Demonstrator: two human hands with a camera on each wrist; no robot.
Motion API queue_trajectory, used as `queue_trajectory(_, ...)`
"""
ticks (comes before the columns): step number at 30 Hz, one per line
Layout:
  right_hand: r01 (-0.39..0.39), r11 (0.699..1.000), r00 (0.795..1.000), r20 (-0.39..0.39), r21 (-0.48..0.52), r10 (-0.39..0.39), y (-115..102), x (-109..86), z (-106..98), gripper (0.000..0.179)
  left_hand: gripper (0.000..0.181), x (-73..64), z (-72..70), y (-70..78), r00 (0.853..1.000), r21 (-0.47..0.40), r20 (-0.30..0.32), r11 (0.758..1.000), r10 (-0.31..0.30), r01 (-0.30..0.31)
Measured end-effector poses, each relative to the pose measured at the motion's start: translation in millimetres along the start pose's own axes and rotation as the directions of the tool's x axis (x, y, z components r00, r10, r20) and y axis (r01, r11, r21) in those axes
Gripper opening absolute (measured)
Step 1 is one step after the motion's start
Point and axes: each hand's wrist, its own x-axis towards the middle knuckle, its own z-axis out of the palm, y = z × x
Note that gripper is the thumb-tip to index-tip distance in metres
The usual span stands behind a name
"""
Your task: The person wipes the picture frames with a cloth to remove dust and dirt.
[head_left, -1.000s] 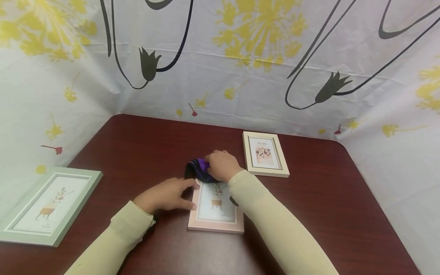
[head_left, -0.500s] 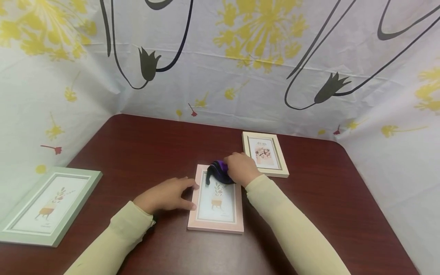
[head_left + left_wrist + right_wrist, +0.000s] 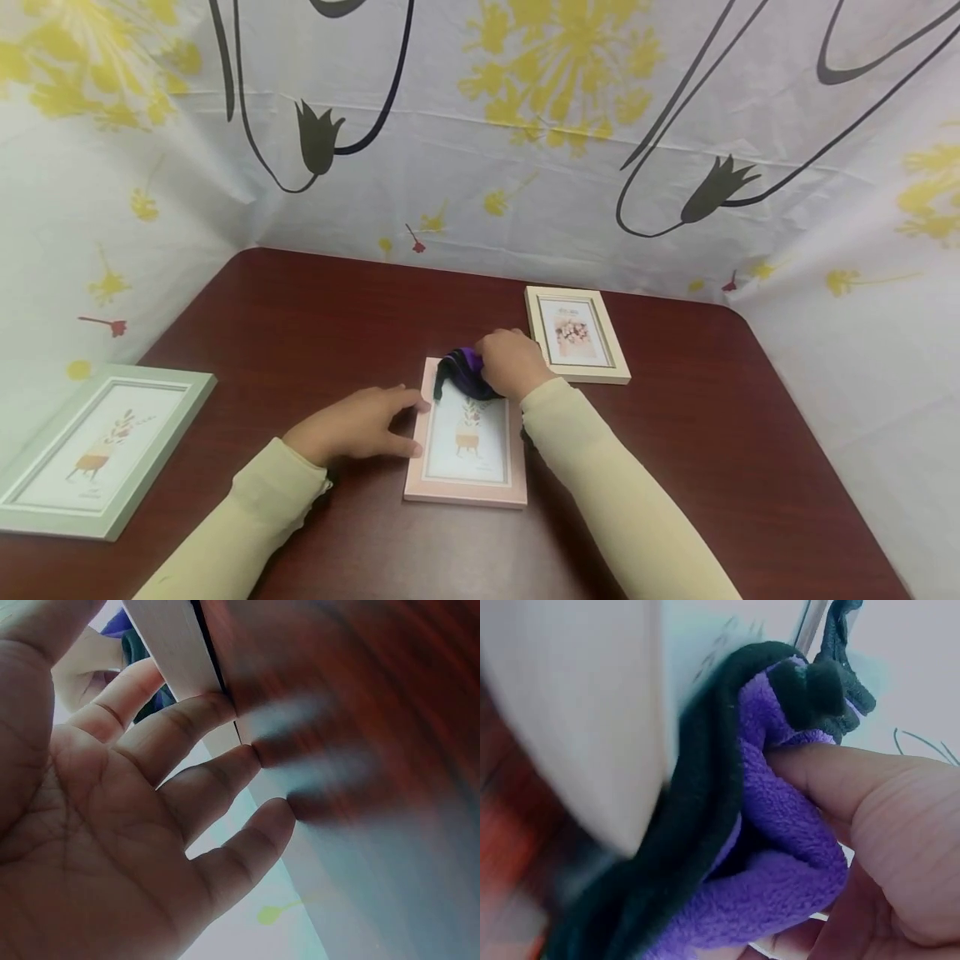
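A pink picture frame [image 3: 467, 492] lies flat on the table, with a potted-plant print behind its glazing. Across its upper part is a bunched purple and black cloth [image 3: 459, 372]. My right hand [image 3: 514, 363] grips this cloth; in the right wrist view the thumb and fingers pinch its fuzzy purple fabric [image 3: 780, 817]. At the frame's left edge my left hand [image 3: 352, 423] is spread, thumb and index fingertip right at the border. The left wrist view shows the palm and extended fingers [image 3: 202, 780], fingertips down by the tabletop along the frame's side.
A green picture frame [image 3: 157, 450] lies at the table's left edge. Behind my right hand, a cream picture frame [image 3: 587, 375] lies toward the back right. White flower-patterned sheeting [image 3: 420, 167] encloses the dark red tabletop [image 3: 330, 317] at the back and sides.
My right hand with the cloth has moved rightward across the frame's top, then a little back left. The left hand stays at the frame's left edge.
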Motion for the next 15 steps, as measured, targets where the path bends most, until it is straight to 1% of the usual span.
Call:
queue_trajectory(4,-0.002,1.000,1.000,0.005,-0.010,0.002,-14.9,8.2,1.6,0.010,0.053,-1.1,0.6,-2.5,1.000,-0.003,-0.005,1.000,0.027,-0.027)
queue_trajectory(10,0.020,1.000,1.000,0.022,-0.014,-0.019,-34.7,18.4,1.1,0.014,0.049,-1.7,1.3,-5.1,0.996,0.000,-0.023,0.996,0.084,-0.084)
queue_trajectory(12,0.019,1.000,0.999,0.026,-0.012,-0.019,-36.9,19.5,1.2,0.016,0.049,-1.3,1.2,-5.2,0.996,-0.003,-0.022,0.997,0.082,-0.083)
queue_trajectory(15,0.011,1.000,1.000,0.020,-0.002,-0.011,-36.1,18.7,1.5,0.019,0.049,-0.2,1.1,-5.5,0.998,-0.012,-0.016,0.998,0.059,-0.060)
